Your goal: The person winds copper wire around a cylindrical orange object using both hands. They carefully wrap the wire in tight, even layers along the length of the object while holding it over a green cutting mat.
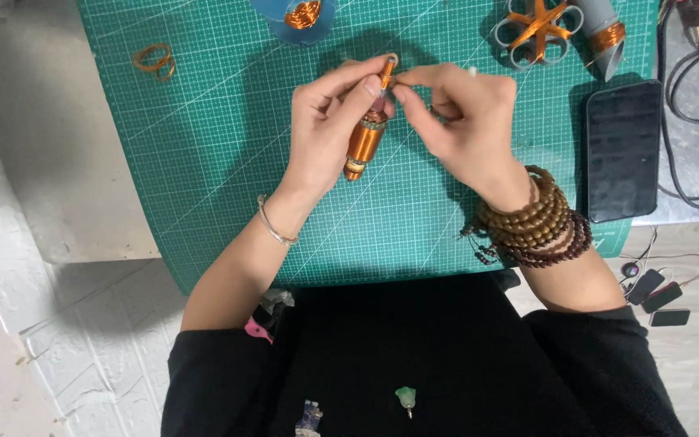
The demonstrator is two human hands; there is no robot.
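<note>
Left hand [335,121]: closed around a copper-wound pendant [365,139], thumb and forefinger pinching its upper end, holding it just above the mat.
Right hand [459,113]: fingers pinched at the pendant's top, where a small wire loop [390,59] sits; whether it grips a wire end is too small to tell.
Pendant: body fully wrapped in copper coil, with a pale band near the bottom and a pinkish piece near the top.
Progress: the winding looks done; the work at the top loop seems to be what is left.
Wrists: thin bangle [273,226] on the left, stacked wooden bead bracelets [535,222] on the right.
Surface: green cutting mat [204,162] with grid lines.
Nearby: a loose copper wire coil [154,60], a blue dish [301,20] of wire, a grey winding jig [537,28], a dark phone [623,150].
Room: pale concrete bench edge, cables at right.
</note>
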